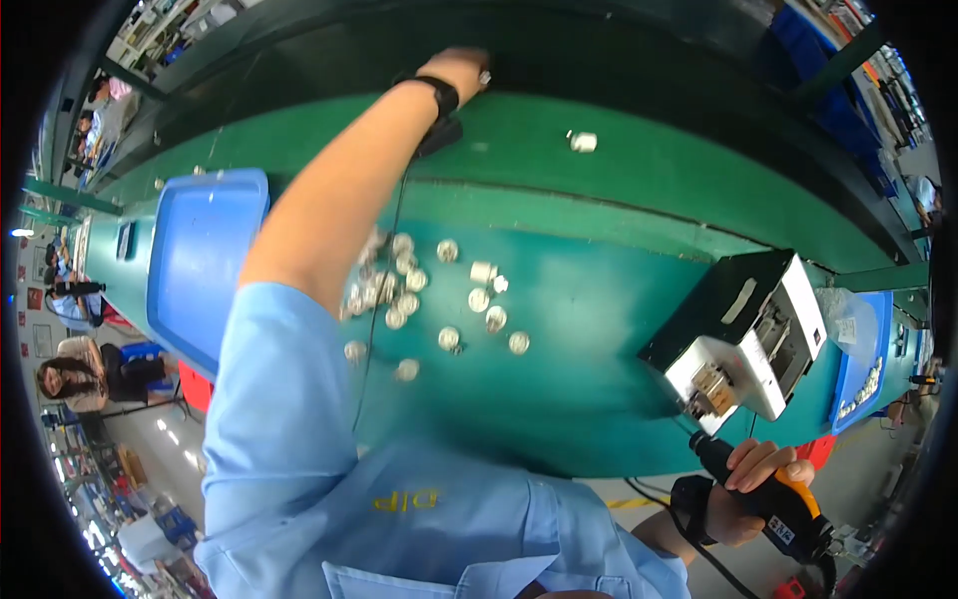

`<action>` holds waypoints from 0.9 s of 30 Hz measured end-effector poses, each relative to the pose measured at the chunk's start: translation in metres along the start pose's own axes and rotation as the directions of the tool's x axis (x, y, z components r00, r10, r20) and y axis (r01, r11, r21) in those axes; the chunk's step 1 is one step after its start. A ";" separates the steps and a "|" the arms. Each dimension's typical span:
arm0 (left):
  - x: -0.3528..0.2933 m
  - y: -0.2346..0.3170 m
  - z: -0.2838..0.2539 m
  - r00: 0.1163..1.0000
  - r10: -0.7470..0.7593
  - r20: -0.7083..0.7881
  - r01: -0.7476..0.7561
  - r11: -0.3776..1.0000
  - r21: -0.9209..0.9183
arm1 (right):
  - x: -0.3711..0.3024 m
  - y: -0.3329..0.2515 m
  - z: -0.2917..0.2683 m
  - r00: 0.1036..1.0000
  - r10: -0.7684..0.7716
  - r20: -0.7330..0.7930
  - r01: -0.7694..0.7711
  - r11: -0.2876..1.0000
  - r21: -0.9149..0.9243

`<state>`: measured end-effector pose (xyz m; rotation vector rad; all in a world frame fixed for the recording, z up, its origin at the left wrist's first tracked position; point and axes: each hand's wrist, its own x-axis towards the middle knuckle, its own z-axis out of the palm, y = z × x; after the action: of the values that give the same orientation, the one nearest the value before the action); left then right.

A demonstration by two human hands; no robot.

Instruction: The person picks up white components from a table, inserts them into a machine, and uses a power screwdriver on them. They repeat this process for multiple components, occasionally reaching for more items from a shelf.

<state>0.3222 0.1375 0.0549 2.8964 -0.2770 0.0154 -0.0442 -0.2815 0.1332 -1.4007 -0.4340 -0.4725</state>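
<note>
My left hand reaches to the far side, over the dark belt behind the green bench. It is slightly blurred, its fingers closed around a small white part that peeks out at the fingertips. At the lower right my right hand wraps around a black and orange electric screwdriver, whose tip points up and left toward a black and white machine. Several small round white parts with metal pieces lie scattered on the bench mat, some partly behind my left arm. Another white part rests alone farther back.
A blue tray is at the left. Another blue tray, at the right, holds small parts and a clear plastic bag. A dark cord crosses the mat. A person sits beyond the bench's left end.
</note>
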 end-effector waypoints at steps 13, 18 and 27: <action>-0.325 0.140 -0.013 0.908 0.361 0.211 -0.295 0.911 -0.288 | -0.011 -0.001 0.015 0.996 -0.053 0.078 0.043 0.991 0.124; -0.337 0.136 0.014 0.962 0.238 0.136 -0.225 0.969 -0.103 | -0.018 -0.006 0.022 0.993 -0.038 0.113 0.020 0.988 0.156; -0.317 0.117 -0.043 0.979 0.203 0.005 -0.196 0.953 -0.229 | -0.018 -0.010 0.028 0.998 0.025 0.059 -0.031 0.996 0.088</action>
<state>-0.0108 0.0949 0.1136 2.6314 -0.5394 -0.0225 -0.0647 -0.2535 0.1353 -1.3353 -0.4760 -0.3864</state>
